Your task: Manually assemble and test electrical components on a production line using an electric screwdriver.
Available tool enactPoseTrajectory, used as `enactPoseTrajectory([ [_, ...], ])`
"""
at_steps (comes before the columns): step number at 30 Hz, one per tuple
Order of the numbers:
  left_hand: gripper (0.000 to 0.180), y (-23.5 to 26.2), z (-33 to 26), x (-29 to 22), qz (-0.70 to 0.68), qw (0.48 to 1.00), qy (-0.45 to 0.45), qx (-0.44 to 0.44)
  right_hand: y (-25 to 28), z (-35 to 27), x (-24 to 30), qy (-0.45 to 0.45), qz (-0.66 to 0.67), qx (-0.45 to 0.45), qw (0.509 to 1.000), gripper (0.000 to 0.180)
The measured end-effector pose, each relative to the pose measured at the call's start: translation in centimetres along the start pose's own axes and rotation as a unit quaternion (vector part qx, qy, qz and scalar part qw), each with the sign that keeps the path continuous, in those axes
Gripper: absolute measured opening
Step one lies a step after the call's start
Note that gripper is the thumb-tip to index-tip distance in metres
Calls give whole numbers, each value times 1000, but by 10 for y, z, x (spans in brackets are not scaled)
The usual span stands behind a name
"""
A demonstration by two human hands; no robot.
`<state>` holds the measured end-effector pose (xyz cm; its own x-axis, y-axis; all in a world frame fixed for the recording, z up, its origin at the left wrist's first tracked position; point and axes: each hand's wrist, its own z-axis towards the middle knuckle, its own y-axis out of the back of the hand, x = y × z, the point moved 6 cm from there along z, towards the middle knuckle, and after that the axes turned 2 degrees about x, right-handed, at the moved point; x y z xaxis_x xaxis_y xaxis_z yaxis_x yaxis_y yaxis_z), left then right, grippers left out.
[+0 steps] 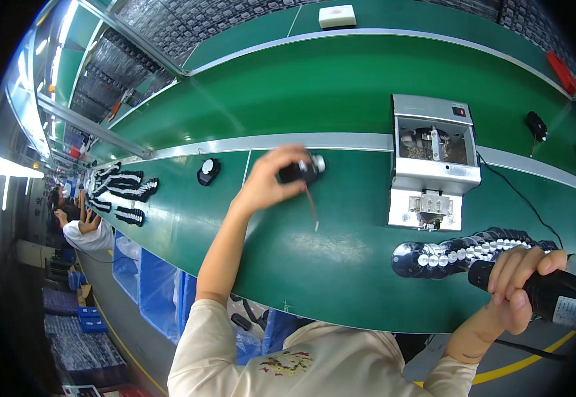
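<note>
The grey box machine (433, 162) on the green table (341, 251) holds small metal parts in its open top; the left hand (271, 178) pinches a small black fan (301, 171) above the table — red wire dangling; the right hand (523, 278) wraps tight around a black electric screwdriver (539, 291), beside a row of black fans (460, 255).

A small white label (569, 309) sits on the black tool at the lower right. A white square box (337, 16) rests on the far green table. Blue bins (89, 316) are stacked at the floor, lower left
</note>
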<state>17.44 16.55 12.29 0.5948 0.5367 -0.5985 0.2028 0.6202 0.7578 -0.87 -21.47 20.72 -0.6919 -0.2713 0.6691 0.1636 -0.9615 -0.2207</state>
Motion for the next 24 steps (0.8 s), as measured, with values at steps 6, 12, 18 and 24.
enactPoseTrajectory([
  [6,61,73,-39,66,189,944,121,-241,4,-4,3,1,-7,-19,1000,43],
  [12,51,128,-152,185,82,956,209,-189,-4,-3,2,-4,-6,-17,1000,41],
  [18,29,96,-131,116,-113,919,203,-319,-4,-3,2,-10,-3,-11,1000,42],
  [24,34,14,-93,47,-163,937,248,-182,-10,-1,-2,-22,9,0,1000,42],
])
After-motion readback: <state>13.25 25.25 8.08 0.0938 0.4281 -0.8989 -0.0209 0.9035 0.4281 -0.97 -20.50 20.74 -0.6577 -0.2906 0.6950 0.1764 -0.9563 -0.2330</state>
